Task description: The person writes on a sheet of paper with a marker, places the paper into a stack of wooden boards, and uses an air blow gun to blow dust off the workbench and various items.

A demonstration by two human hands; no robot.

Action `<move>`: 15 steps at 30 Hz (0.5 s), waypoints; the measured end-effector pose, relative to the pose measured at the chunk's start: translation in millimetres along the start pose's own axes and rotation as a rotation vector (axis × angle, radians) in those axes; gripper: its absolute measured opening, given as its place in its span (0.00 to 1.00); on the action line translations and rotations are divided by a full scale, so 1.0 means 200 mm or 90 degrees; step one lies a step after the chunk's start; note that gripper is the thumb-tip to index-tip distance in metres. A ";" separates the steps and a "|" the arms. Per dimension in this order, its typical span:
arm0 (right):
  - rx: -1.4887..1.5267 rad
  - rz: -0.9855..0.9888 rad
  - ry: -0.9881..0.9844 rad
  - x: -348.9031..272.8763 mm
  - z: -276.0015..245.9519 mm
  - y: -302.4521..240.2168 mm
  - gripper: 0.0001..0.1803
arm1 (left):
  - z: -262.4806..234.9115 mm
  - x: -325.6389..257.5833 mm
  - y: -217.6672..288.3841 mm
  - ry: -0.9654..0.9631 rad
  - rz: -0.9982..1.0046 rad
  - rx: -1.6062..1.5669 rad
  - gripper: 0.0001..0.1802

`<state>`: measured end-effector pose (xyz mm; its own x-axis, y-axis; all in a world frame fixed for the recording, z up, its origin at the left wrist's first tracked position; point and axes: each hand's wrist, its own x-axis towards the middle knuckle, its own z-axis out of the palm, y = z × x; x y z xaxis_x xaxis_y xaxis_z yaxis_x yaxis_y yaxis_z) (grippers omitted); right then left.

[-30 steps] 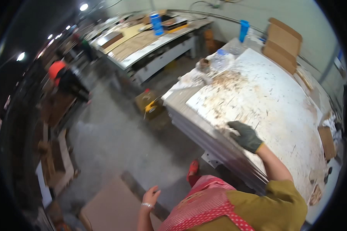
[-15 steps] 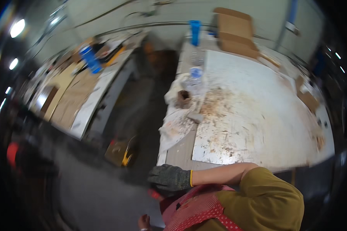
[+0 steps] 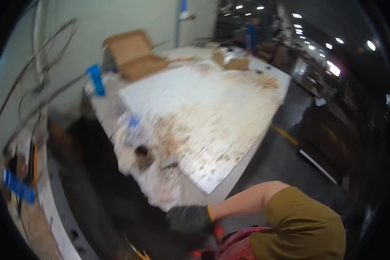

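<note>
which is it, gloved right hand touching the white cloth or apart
Cannot tell: in the blurred head view, the gloved right hand and the white cloth meet in outline, but depth between them is unclear.

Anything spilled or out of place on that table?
Yes: brown debris lies scattered over the white board, densest toward its left, looking messy against the white. The crumpled white sheet near the gloved right hand looks soiled too. Blur hides what the debris is.
</note>
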<state>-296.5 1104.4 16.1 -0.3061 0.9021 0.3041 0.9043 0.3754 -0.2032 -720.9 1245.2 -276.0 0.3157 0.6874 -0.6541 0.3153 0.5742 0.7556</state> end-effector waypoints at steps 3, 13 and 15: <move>0.130 0.005 -0.150 0.16 -0.18 0.02 0.09 | 0.01 0.29 0.02 0.022 0.069 0.331 0.16; 0.010 0.075 -0.211 0.22 -0.07 0.03 0.16 | -0.17 0.92 -0.34 0.288 0.046 0.522 0.29; -0.002 0.066 -0.254 0.27 -0.13 -0.02 0.15 | -0.31 1.09 -0.47 0.337 0.041 0.553 0.34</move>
<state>-309.6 1145.9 56.8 -0.3048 0.9470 -0.1019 0.9368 0.2788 -0.2112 -737.1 1369.7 -487.4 -0.0155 0.9349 -0.3546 0.9187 0.1533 0.3641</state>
